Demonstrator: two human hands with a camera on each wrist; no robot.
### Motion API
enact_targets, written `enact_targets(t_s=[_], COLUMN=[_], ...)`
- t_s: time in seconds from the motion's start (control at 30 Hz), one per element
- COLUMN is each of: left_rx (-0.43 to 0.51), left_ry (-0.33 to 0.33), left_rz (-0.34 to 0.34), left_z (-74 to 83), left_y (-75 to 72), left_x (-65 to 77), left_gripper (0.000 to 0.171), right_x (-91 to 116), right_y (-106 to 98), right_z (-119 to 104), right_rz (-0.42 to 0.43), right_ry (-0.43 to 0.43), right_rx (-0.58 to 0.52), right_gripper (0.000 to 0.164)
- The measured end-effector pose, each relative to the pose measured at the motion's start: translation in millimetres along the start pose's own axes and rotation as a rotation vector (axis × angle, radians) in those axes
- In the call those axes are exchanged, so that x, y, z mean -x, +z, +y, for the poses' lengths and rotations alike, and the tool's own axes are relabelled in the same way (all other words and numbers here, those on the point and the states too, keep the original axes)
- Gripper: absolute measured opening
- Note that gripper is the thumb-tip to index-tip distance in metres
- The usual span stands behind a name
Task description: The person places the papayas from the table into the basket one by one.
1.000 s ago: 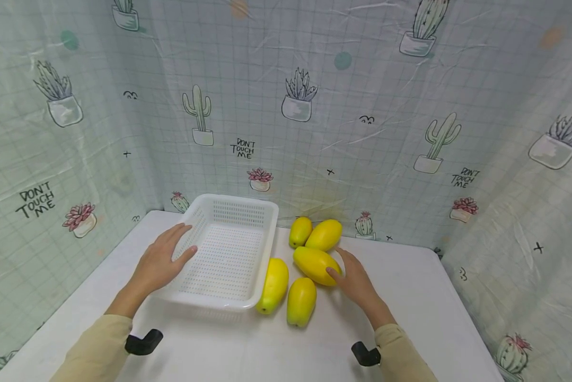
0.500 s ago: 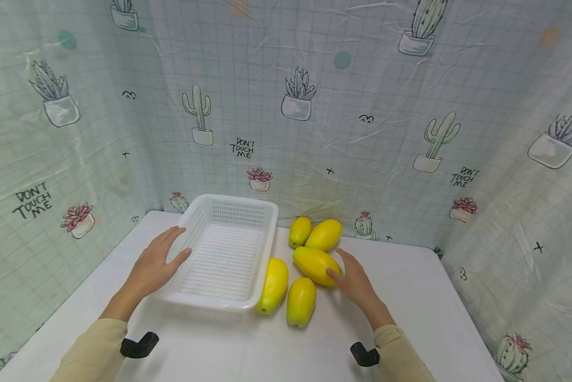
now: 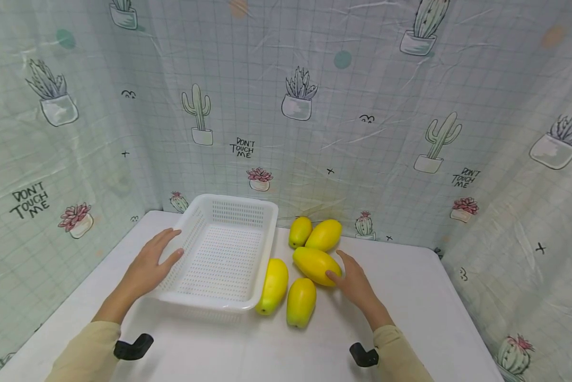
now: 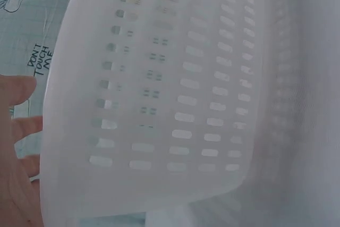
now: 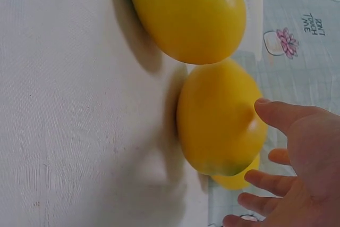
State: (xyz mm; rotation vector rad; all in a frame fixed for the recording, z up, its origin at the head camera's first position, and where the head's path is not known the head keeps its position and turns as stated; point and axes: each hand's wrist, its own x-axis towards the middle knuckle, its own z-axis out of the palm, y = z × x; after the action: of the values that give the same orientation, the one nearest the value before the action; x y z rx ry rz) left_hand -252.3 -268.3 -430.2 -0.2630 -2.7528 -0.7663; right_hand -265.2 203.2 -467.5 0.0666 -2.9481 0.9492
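My left hand (image 3: 144, 268) has spread, relaxed fingers at the left rim of a white plastic basket (image 3: 233, 306). In the left wrist view the fingers (image 4: 26, 128) show beside the basket's slotted wall (image 4: 69, 147). At the right, my other hand (image 3: 354, 278) has thumb and fingers spread around the near right end of a yellow papaya (image 3: 314, 265). The right wrist view has that papaya (image 5: 215, 123) lying on the table, the thumb tip overlapping its edge and the fingers loosely extended.
Two papayas lie behind it, one small (image 3: 300, 232) and one larger (image 3: 325, 235). Another papaya (image 3: 273, 286) leans by the basket's right side, and a greenish-yellow one (image 3: 301, 302) lies in front. A cactus-print curtain (image 3: 333, 148) surrounds the white table (image 3: 410, 297).
My left hand has drawn back leftward and slightly down, from over the basket to its left rim. The right hand, the papayas and the basket stay in place.
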Motion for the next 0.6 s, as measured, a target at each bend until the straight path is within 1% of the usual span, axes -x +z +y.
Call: enact_targets(t_s=[0.17, 0.37, 0.6], left_rx=[0.046, 0.060, 0.152], left_ry=[0.016, 0.021, -0.025], left_rz=[-0.025, -0.028, -0.078], left_z=[-4.7, -6.9, -13.5], left_y=[-3.5, -4.8, -10.3], left_x=[0.8, 1.5, 1.7], left_gripper=[0.057, 0.057, 0.054], right_x=[0.0, -0.7, -3.0], right_y=[1.6, 2.7, 5.4], right_z=[0.7, 1.0, 3.2], right_rz=[0.002, 0.000, -0.007], right_ry=[-0.001, 0.005, 0.023], right_rx=[0.002, -0.007, -0.020], right_gripper=[0.072, 0.072, 0.074])
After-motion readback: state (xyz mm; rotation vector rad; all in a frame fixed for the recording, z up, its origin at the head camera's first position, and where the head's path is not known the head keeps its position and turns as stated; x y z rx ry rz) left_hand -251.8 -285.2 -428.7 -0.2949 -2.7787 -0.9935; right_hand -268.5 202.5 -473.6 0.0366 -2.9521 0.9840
